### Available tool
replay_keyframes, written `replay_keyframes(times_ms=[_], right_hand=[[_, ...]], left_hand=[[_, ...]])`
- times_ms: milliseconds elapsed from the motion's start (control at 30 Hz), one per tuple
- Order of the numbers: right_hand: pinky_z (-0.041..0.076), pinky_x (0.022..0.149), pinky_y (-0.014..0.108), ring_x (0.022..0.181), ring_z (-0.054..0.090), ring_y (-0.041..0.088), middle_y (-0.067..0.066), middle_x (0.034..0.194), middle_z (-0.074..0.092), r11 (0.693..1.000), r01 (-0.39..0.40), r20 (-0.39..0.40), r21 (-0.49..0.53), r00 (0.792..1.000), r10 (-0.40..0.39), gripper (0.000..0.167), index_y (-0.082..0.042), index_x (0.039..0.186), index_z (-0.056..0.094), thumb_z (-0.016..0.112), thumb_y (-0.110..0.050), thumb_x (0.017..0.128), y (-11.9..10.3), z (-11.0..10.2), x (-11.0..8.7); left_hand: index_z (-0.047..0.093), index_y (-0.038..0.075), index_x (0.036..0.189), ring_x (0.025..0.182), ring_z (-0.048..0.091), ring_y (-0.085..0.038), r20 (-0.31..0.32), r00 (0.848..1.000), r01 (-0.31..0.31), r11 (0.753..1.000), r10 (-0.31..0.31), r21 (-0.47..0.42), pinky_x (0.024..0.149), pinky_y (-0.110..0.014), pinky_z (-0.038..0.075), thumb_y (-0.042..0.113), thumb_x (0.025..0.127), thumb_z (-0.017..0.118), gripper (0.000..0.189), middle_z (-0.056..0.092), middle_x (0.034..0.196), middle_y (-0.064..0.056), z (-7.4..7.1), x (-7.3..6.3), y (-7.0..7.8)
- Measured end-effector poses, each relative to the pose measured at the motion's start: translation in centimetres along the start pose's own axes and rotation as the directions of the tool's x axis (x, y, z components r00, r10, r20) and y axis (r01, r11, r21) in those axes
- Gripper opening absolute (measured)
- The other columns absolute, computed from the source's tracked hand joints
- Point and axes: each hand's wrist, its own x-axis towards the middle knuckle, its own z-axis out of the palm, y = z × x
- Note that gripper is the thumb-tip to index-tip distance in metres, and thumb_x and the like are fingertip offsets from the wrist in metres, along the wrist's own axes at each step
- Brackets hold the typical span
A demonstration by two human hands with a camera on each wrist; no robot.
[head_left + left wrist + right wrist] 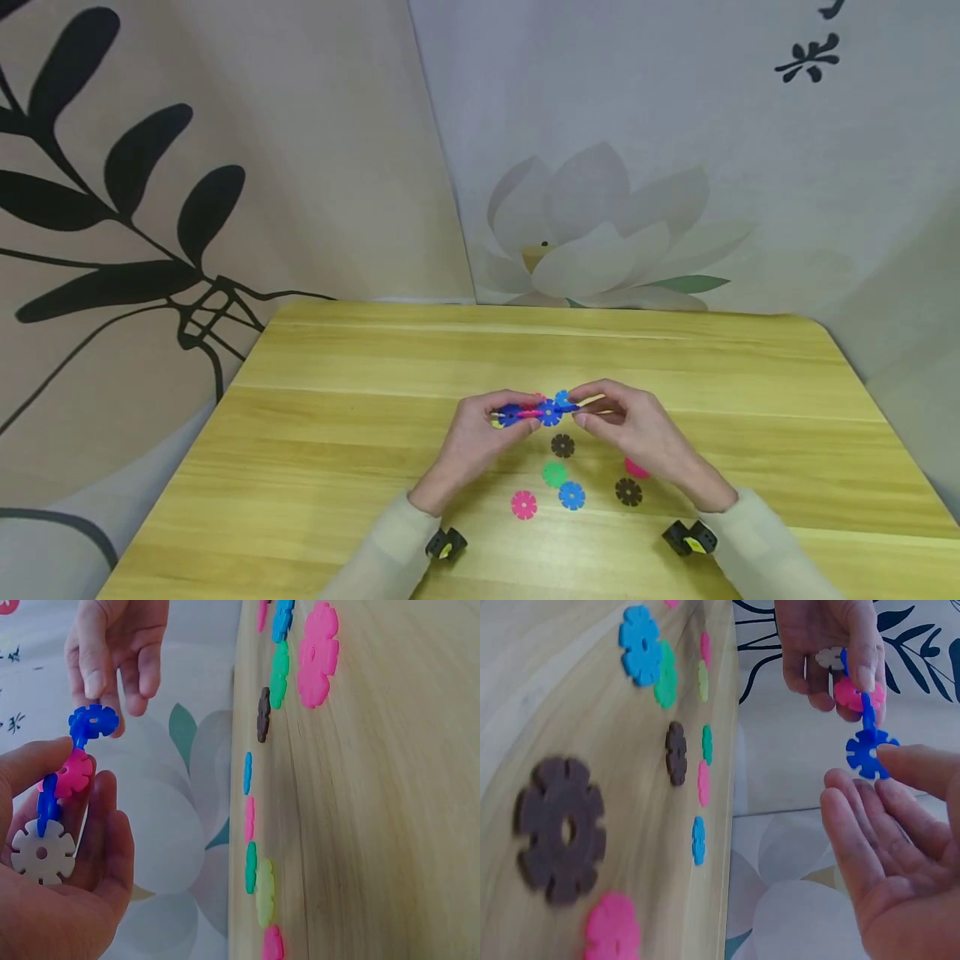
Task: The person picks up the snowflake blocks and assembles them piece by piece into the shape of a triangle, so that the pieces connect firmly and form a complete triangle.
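Note:
A short chain of interlocking notched plastic discs is held up above the table. In the left wrist view a white disc point(43, 853) ends it at my left hand, with blue and pink discs point(75, 774) further along. My left hand point(487, 429) pinches the chain's middle between thumb and fingers. My right hand point(633, 421) is at the far end, its thumb and fingers spread around the last blue disc point(866, 755). A small gap shows between the right thumb and that disc in the left wrist view.
Loose discs lie flat on the wooden table point(337, 467) below the hands: brown point(628, 492), green point(555, 475), light blue point(572, 496) and pink point(524, 505). Several more lie behind the chain, including another light blue disc point(698, 840). A printed cloth hangs behind the table.

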Motion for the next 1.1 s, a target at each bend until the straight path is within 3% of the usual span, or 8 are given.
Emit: replay_keyframes(times_ms=[267, 633, 800, 933, 1100], right_hand=[[0.058, 0.091, 0.030, 0.107, 0.070, 0.023, 0.011, 0.118, 0.072, 0.991, 0.005, 0.034, -0.135, 0.999, -0.001, 0.026, -0.004, 0.123, 0.070, 0.071, -0.014, 0.099, 1.5, -1.6, -0.8], [0.059, 0.090, 0.038, 0.104, 0.071, 0.027, 0.009, 0.117, 0.073, 0.952, 0.028, 0.105, -0.305, 0.994, 0.004, 0.024, -0.003, 0.118, 0.072, 0.072, -0.015, 0.098, 3.8, -3.6, -2.1], [0.059, 0.091, 0.042, 0.105, 0.070, 0.027, 0.007, 0.118, 0.072, 0.934, 0.037, 0.107, -0.354, 0.994, 0.002, 0.025, -0.004, 0.119, 0.072, 0.073, -0.016, 0.097, 4.2, -4.2, -2.6], [0.059, 0.091, 0.040, 0.106, 0.070, 0.024, 0.004, 0.119, 0.072, 0.933, 0.046, 0.121, -0.357, 0.993, -0.002, 0.026, -0.006, 0.121, 0.072, 0.071, -0.021, 0.099, 3.8, -4.1, -2.8], [0.059, 0.090, 0.036, 0.104, 0.069, 0.018, 0.003, 0.119, 0.072, 0.951, 0.095, 0.159, -0.295, 0.986, -0.049, 0.030, -0.008, 0.122, 0.072, 0.066, -0.030, 0.103, 2.3, -2.7, -2.6]], left_hand=[[0.078, 0.022, 0.117, 0.100, 0.066, -0.015, -0.010, 1.000, 0.012, 1.000, -0.011, 0.020, 0.078, -0.028, 0.056, 0.018, 0.093, 0.079, 0.024, 0.075, 0.113, 0.005, -0.2, -0.1, 0.0], [0.078, 0.019, 0.114, 0.095, 0.064, -0.017, -0.003, 1.000, -0.005, 0.999, 0.005, 0.040, 0.069, -0.025, 0.051, 0.018, 0.092, 0.079, 0.022, 0.076, 0.112, 0.005, -0.8, 0.1, -0.2], [0.079, 0.020, 0.113, 0.096, 0.064, -0.017, 0.075, 0.996, 0.042, 0.997, -0.047, 0.064, 0.066, -0.026, 0.050, 0.020, 0.091, 0.080, 0.022, 0.074, 0.116, 0.004, -1.3, 0.3, -0.1], [0.079, 0.022, 0.114, 0.095, 0.063, -0.017, 0.159, 0.982, 0.094, 0.992, -0.106, 0.084, 0.070, -0.030, 0.051, 0.023, 0.092, 0.080, 0.022, 0.073, 0.116, 0.004, -1.6, 0.7, -0.2], [0.077, 0.014, 0.119, 0.093, 0.064, -0.017, 0.250, 0.960, 0.103, 0.989, -0.128, 0.110, 0.074, -0.034, 0.052, 0.021, 0.091, 0.080, 0.029, 0.073, 0.108, 0.005, -1.8, 1.3, -0.2]])
